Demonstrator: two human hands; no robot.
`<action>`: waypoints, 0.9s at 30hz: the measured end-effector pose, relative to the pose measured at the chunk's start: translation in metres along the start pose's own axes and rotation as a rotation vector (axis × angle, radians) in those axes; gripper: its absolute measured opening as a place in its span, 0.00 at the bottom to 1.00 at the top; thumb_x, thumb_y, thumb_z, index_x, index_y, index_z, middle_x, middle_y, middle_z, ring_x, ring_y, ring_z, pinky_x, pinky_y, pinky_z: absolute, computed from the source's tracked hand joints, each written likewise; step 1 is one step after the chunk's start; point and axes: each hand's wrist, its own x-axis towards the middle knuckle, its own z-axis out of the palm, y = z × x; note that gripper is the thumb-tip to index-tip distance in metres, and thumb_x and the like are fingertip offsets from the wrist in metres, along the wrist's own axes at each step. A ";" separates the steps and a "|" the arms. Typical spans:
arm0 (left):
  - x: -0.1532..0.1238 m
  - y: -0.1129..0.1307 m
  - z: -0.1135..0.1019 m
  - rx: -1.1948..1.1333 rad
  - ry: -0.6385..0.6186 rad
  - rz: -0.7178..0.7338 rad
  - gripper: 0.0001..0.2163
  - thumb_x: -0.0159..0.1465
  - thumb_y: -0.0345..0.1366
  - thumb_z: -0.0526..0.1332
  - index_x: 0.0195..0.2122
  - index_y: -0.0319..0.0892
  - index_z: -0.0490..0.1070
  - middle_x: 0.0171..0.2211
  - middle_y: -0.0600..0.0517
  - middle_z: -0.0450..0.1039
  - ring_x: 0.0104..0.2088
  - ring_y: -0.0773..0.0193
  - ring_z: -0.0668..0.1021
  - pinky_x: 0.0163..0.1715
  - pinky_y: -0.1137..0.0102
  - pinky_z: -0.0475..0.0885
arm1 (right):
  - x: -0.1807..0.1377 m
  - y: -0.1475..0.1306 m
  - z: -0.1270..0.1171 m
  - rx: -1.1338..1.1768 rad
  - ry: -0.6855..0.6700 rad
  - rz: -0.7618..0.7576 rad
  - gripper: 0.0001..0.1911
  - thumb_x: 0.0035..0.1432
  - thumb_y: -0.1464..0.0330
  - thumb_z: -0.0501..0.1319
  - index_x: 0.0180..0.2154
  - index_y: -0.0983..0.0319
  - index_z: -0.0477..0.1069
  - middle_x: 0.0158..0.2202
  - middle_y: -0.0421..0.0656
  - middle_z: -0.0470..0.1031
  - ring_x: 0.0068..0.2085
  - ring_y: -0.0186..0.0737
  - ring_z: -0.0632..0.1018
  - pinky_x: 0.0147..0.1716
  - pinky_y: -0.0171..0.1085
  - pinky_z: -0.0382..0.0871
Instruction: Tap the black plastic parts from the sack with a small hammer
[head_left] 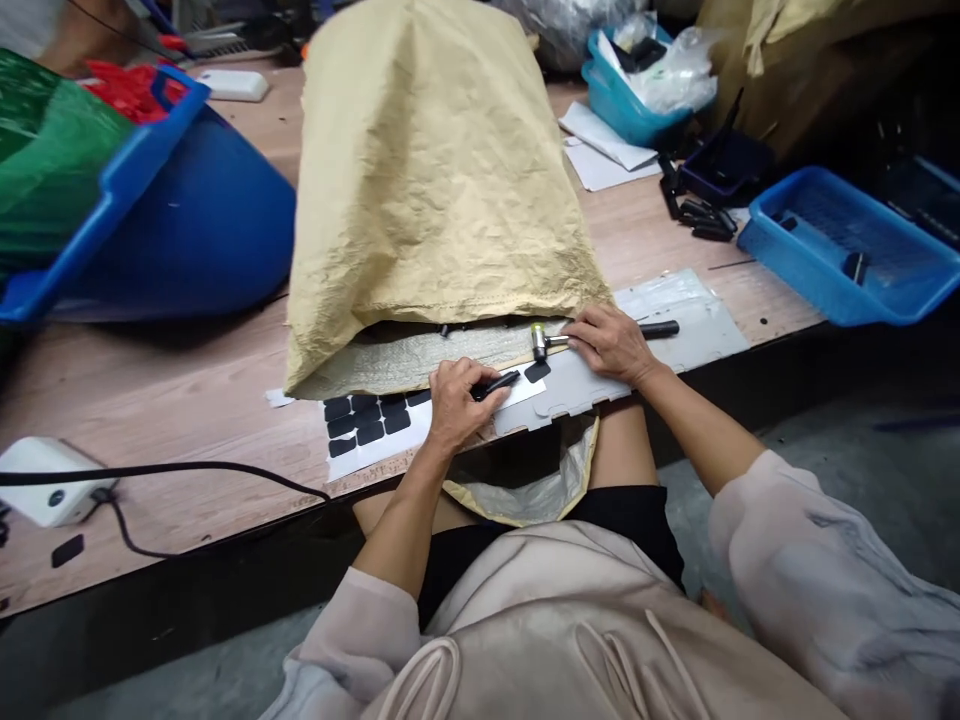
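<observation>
My left hand (459, 400) is closed around a slim black part (498, 383) at the table's near edge. It rests on a white backing sheet (352, 455) that carries several black square pads (367, 420). My right hand (611, 342) lies curled over the shaft of a small hammer (541, 341), whose black handle (658, 328) sticks out to the right. The hammer rests on a grey flat sheet (585, 385). One loose black pad (537, 372) sits between my hands. A big tan sack (431, 180) lies just behind both hands.
A large blue bin (187, 220) with green and red contents stands at the left. Blue trays (847, 245) and small black parts (701, 215) sit at the right, papers (604, 145) behind them. A white box (45, 480) with a black cable (187, 468) lies near left.
</observation>
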 end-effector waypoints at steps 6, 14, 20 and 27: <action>-0.065 0.026 0.006 -0.206 -0.088 0.273 0.11 0.71 0.46 0.60 0.46 0.48 0.78 0.42 0.48 0.81 0.45 0.54 0.78 0.52 0.56 0.68 | 0.000 0.000 0.001 -0.005 -0.004 0.066 0.15 0.72 0.63 0.54 0.48 0.58 0.79 0.43 0.47 0.73 0.45 0.47 0.71 0.49 0.45 0.66; -0.108 0.005 0.099 0.010 -0.583 -0.191 0.14 0.71 0.42 0.59 0.55 0.51 0.76 0.43 0.47 0.83 0.46 0.51 0.83 0.44 0.61 0.75 | -0.001 0.002 0.005 0.018 0.011 0.065 0.14 0.70 0.64 0.55 0.48 0.58 0.79 0.44 0.48 0.73 0.45 0.49 0.70 0.49 0.47 0.66; -0.081 0.008 0.096 0.032 -0.602 -0.263 0.19 0.69 0.42 0.61 0.61 0.52 0.73 0.52 0.44 0.82 0.54 0.47 0.81 0.50 0.58 0.75 | -0.001 0.001 0.002 -0.003 0.039 0.060 0.13 0.70 0.64 0.57 0.46 0.58 0.79 0.41 0.47 0.74 0.43 0.48 0.72 0.46 0.45 0.68; -0.061 0.047 0.030 -0.313 -0.583 0.061 0.08 0.67 0.39 0.62 0.39 0.48 0.82 0.31 0.53 0.82 0.32 0.61 0.80 0.33 0.70 0.70 | -0.002 0.002 0.001 -0.026 0.056 0.042 0.12 0.70 0.65 0.57 0.46 0.58 0.79 0.41 0.47 0.75 0.43 0.47 0.73 0.46 0.45 0.69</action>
